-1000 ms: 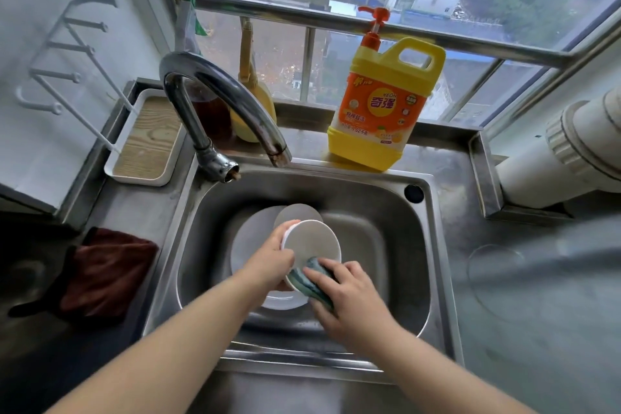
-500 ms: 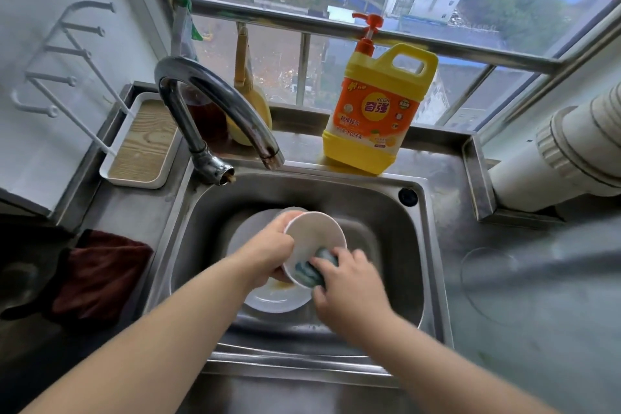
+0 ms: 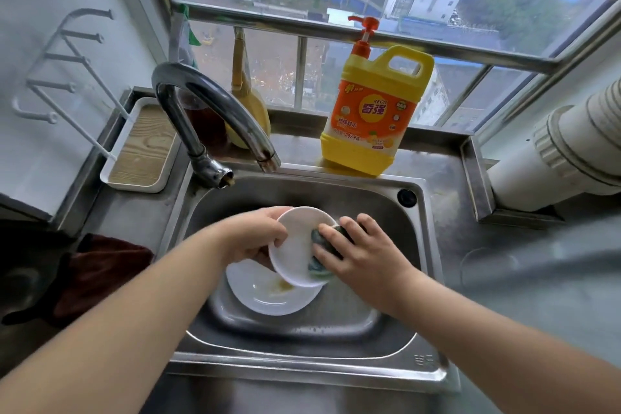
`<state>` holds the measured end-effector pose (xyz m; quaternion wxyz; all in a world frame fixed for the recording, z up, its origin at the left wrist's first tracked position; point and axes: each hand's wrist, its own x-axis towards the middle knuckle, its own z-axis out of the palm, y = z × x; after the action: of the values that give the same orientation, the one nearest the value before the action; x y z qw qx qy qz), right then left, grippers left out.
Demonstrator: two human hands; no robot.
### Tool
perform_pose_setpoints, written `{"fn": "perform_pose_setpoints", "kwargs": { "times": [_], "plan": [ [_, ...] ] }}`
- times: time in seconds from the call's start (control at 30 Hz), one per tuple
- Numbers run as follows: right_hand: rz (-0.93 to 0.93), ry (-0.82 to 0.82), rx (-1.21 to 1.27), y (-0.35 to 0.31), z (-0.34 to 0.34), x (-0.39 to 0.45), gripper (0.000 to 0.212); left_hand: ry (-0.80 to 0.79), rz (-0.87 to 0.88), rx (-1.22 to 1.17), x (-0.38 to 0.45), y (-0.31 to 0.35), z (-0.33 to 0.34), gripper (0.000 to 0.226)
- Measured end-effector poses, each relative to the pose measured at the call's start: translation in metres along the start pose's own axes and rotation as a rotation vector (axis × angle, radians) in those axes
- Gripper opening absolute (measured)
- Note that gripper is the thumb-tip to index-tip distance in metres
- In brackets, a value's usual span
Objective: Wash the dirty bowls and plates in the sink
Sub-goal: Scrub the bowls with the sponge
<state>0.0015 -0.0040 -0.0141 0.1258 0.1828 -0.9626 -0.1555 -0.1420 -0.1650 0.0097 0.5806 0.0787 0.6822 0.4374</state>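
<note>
Our right hand (image 3: 361,252) presses a green sponge (image 3: 319,250) into the small white bowl (image 3: 297,245), fingers curled over it. Just to its left, our left hand (image 3: 255,235) grips the bowl's rim and tilts it above the sink (image 3: 386,323). We judge this bowl mid-scrub, unrinsed. Below both hands lies a white plate (image 3: 268,296) carrying a brown smear, untouched. Beyond, the faucet (image 3: 215,111) runs no water; the detergent jug (image 3: 373,114) stands further off.

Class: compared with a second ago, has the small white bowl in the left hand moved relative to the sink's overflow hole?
Yes. The small white bowl has risen toward the round black overflow hole, uncovering more of the white plate beneath.
</note>
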Motion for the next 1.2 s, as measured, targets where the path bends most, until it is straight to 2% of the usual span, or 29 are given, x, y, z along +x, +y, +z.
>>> {"fn": "perform_pose_setpoints", "kwargs": {
  "times": [0.03, 0.13, 0.17, 0.23, 0.3, 0.37, 0.53, 0.6, 0.67, 0.73, 0.8, 0.87, 0.93, 1.0, 1.07, 1.13, 1.2],
  "plan": [
    [0.098, -0.036, 0.024, -0.007, -0.001, 0.0, 0.026, 0.066, 0.05, -0.126, 0.003, -0.009, 0.01, 0.063],
    [0.414, -0.165, 0.151, -0.035, 0.0, 0.007, 0.034, 0.226, 0.132, -0.574, 0.009, -0.036, 0.05, 0.067],
    [0.488, -0.201, 0.206, -0.044, -0.003, 0.009, 0.033, 0.265, 0.138, -0.629, 0.011, -0.041, 0.059, 0.07],
    [0.533, -0.241, 0.354, -0.057, -0.005, 0.004, 0.033, 0.313, 0.124, -0.566, 0.009, -0.044, 0.061, 0.075],
    [0.395, -0.203, 0.451, -0.054, -0.001, -0.012, 0.043, 0.309, 0.097, -0.439, 0.005, -0.044, 0.047, 0.077],
    [0.166, -0.191, 0.382, -0.026, 0.002, -0.021, 0.048, 0.245, 0.059, -0.322, 0.001, -0.042, 0.031, 0.078],
    [-0.41, -0.066, 0.085, 0.056, -0.007, 0.026, 0.032, -0.008, -0.057, -0.088, -0.005, -0.017, 0.021, 0.074],
    [-0.46, -0.045, 0.107, 0.061, -0.01, 0.036, 0.031, -0.055, -0.041, -0.069, -0.005, -0.011, 0.02, 0.074],
    [-0.293, -0.079, 0.16, 0.048, -0.007, 0.026, 0.032, -0.036, 0.016, -0.051, -0.006, -0.012, 0.017, 0.075],
    [0.04, -0.157, 0.246, 0.02, -0.004, 0.013, 0.032, 0.026, 0.072, -0.111, -0.006, -0.017, 0.019, 0.076],
    [0.346, -0.327, 0.45, -0.012, -0.007, 0.006, 0.039, 0.097, 0.091, -0.188, -0.005, -0.023, 0.026, 0.075],
    [0.424, -0.464, 0.613, -0.037, -0.007, -0.001, 0.048, 0.163, 0.077, -0.206, -0.003, -0.03, 0.033, 0.075],
    [0.276, -0.449, 0.625, -0.035, -0.003, -0.006, 0.045, 0.182, 0.036, -0.206, -0.003, -0.035, 0.036, 0.074],
    [0.078, -0.319, 0.381, -0.008, 0.0, 0.002, 0.035, 0.136, -0.003, -0.168, -0.006, -0.033, 0.036, 0.075],
    [-0.183, -0.122, 0.187, 0.022, -0.004, 0.017, 0.02, 0.05, -0.029, -0.085, -0.008, -0.025, 0.035, 0.075],
    [-0.417, -0.074, 0.021, 0.04, -0.009, 0.028, 0.027, -0.002, -0.046, -0.033, -0.01, -0.016, 0.033, 0.076],
    [-0.376, -0.09, 0.011, 0.04, -0.008, 0.024, 0.028, 0.01, -0.023, -0.008, -0.011, -0.014, 0.03, 0.076]
  ]
}}
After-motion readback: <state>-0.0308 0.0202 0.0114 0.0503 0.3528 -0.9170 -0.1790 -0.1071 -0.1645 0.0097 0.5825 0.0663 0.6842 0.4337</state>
